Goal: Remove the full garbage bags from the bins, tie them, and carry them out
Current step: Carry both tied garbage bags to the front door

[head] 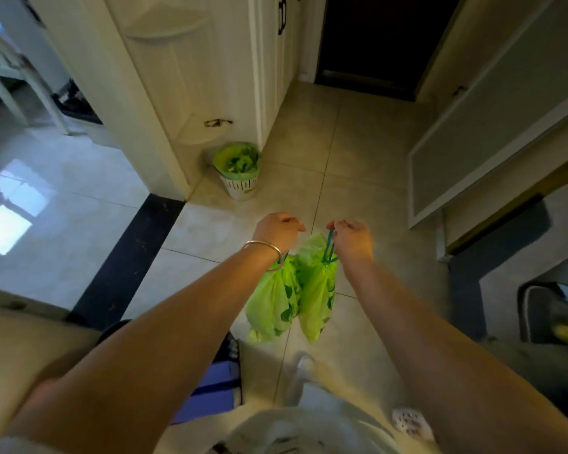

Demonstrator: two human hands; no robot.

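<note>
two green garbage bags are being held out in front of the body, above the tiled floor (358, 152). the left hand (277, 229) is being kept clenched around the drawstring of the left bag (271, 306), which is hanging below the wrist; a metal bracelet (266, 249) is being worn on that wrist. the right hand (353, 235) is being kept clenched around the blue-green drawstring (329, 245) of the right bag (317, 290), the cord being seen running from the fist down to the gathered neck of the bag. both bags are being drawn shut at the top and are hanging side by side, touching each other, clear of the floor.

farther off and to the left, a small white bin (240, 181) is being seen standing on the floor against the corner of a white cabinet (191, 77). the bin is being lined with a green bag (236, 158) folded over its rim, and green material is lying inside; whether it is full cannot be told.

at the far end a dark doorway (381, 40) is being shown. on the right, a pale panelled door (492, 132) is standing open. at the near right edge, a light perforated shoe (412, 421) is being seen on the floor.
</note>
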